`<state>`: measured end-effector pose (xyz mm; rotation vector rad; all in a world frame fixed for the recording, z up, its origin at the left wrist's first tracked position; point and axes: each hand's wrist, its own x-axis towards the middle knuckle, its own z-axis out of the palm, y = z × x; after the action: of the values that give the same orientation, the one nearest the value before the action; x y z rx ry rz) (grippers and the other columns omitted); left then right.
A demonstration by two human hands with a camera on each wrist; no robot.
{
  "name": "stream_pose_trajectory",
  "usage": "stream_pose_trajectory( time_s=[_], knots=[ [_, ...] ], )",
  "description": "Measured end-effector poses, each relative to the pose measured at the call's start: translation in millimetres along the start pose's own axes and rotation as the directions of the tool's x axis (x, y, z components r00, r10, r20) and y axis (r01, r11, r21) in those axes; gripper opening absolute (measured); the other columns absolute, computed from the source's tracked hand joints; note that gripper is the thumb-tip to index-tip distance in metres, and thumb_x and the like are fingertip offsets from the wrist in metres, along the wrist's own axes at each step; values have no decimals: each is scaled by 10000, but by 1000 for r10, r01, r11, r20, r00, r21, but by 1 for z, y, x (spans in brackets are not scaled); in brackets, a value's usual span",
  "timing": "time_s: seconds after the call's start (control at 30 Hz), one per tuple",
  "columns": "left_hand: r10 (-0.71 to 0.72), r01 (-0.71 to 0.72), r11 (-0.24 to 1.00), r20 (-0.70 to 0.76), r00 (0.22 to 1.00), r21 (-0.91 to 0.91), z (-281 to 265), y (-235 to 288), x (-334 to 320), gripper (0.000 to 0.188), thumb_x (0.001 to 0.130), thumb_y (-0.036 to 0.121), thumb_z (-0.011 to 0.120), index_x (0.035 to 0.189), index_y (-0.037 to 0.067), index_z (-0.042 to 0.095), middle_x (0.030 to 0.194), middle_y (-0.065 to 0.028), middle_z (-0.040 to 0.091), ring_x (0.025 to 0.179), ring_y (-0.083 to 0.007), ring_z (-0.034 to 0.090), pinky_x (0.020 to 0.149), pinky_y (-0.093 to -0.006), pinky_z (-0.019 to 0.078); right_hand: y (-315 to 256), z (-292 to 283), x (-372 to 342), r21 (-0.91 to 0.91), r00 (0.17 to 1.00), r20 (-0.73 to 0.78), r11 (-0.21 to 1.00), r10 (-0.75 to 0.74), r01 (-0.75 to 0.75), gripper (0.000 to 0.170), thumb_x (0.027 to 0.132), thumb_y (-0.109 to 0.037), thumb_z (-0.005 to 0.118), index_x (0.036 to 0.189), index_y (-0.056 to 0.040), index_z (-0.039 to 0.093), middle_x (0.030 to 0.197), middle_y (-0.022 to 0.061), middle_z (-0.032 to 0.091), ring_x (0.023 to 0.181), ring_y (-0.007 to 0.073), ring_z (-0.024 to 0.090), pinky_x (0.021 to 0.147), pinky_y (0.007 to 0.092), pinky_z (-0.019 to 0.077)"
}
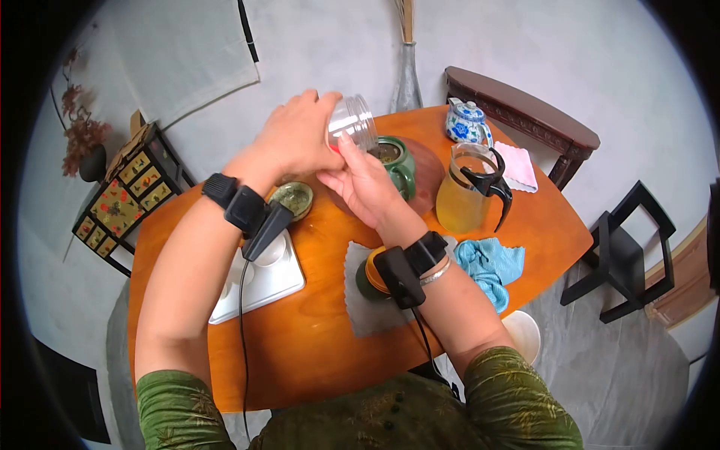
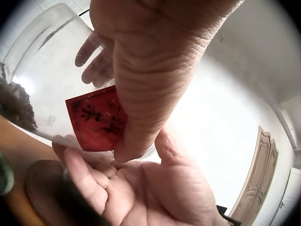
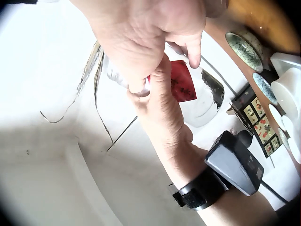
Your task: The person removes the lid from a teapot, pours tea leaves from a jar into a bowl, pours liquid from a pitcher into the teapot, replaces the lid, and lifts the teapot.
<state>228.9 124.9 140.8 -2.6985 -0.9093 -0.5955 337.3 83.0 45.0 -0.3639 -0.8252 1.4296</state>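
Red-labelled and probably slippery, the jar (image 1: 358,122) near the teapot (image 1: 405,166) is gripped around its side, judged safest, by the left hand (image 1: 298,137) and touched by the relaxed right hand (image 1: 361,182).

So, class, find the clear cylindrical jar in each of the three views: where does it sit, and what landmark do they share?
Head: the clear cylindrical jar is at upper centre.
Left wrist: upper left.
Right wrist: right of centre.
Shared landmark: the red square label with dark characters on it, just a sliver of red in the head view.
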Motion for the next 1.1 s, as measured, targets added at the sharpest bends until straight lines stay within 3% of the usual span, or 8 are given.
stream_pose_trajectory(
  time_s=[0.47,0.6,0.7,0.77,0.8,0.87,0.93,1.1],
  knots=[
    [-105,106,994,124,987,-2,12,-1,-12,747,598,298,688,1235,20,413,1030,-205,497,954,-356,512,820,-391,440,7,-5,1,37,993,-36,993,113,-112,378,938,-332,436,1223,-85,421,1201,62,498,1094,169,495,948,345,405],
    [-150,156,976,48,987,-151,-4,-1,-21,819,597,336,712,1262,-8,380,1062,-197,496,1005,-335,503,860,-367,426,-12,-12,-4,-185,984,-18,966,178,-179,402,924,-344,468,1208,-60,456,1182,65,508,1078,159,498,921,313,412],
    [-173,133,942,-108,979,-309,-10,-11,-27,872,604,358,733,1286,-24,348,1126,-189,486,1052,-295,497,899,-352,409,-40,-1,-26,-677,987,-41,722,156,-142,544,860,-353,567,1219,34,438,1181,106,511,1097,198,485,901,294,409],
    [-225,143,903,-162,961,-406,-17,-10,-36,892,606,395,740,1290,-25,349,1148,-207,479,1075,-302,490,909,-350,405,-56,-2,-46,-950,981,116,307,158,63,668,799,-357,629,1261,60,387,1240,179,477,1151,293,457,936,319,388],
    [-270,131,857,-218,938,-497,-20,-10,-41,914,609,431,746,1294,-25,349,1171,-226,472,1098,-308,483,919,-347,401,-63,2,-60,-979,956,206,45,211,201,696,776,-344,648,1272,59,374,1245,207,471,1168,329,444,950,330,376],
    [-280,104,822,-239,930,-560,-23,-6,-56,907,617,426,754,1281,-42,351,1153,-214,475,1091,-289,485,922,-348,399,-63,4,-87,-978,939,167,-72,302,197,762,727,-367,679,1299,21,357,1300,228,404,1210,357,389,980,366,348],
    [-299,13,628,-226,927,-778,-27,3,-74,900,629,411,759,1283,-39,336,1153,-196,476,1091,-281,483,920,-376,400,-53,4,-108,-922,936,29,-353,352,161,847,679,-396,708,1329,-13,323,1351,213,337,1242,355,339,998,385,327],
    [-371,125,311,1,929,-942,-17,18,-119,733,741,198,685,1330,26,283,1210,-115,420,1115,-226,441,927,-341,385,-38,-10,-117,-919,895,-110,-388,432,74,870,652,-397,723,1328,-23,323,1349,204,336,1243,358,326,1000,387,323]
  ],
)
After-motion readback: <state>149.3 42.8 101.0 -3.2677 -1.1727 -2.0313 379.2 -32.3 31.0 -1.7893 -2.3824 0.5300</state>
